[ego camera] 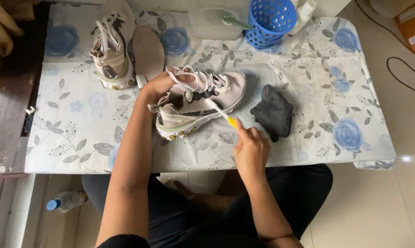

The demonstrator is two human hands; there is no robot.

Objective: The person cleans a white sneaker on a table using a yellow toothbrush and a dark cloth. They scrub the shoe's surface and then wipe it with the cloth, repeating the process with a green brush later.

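Two hands on the job here, and both are busy with one pale sneaker [203, 103] lying on its side in the middle of the table [79, 138], sole facing the person. The left hand [159, 85] comes in from above the heel end, fingers closed around the collar and the loose white laces, pinning the shoe down on the flowered cloth. The right hand [251, 149] sits nearer the table's front edge, just below the toe end, clamped on the yellow handle of a small brush [223, 115]. That brush slants up and left, its white head lying against the side of the shoe near the midsole. So the sneaker sits right between the two hands, gripped by one, touched through the brush by the other.

Just right of the toe, a dark grey cloth [272, 111] lies crumpled, near but apart from the right hand. At the back left stands the second sneaker [111, 50], with a loose insole [148, 51] beside it. A blue basket [271, 20] and a translucent tub [214, 23] sit at the far edge, both cut off by the frame.

The brush bristles are too blurred to make out, and the left fingertips vanish among the laces.
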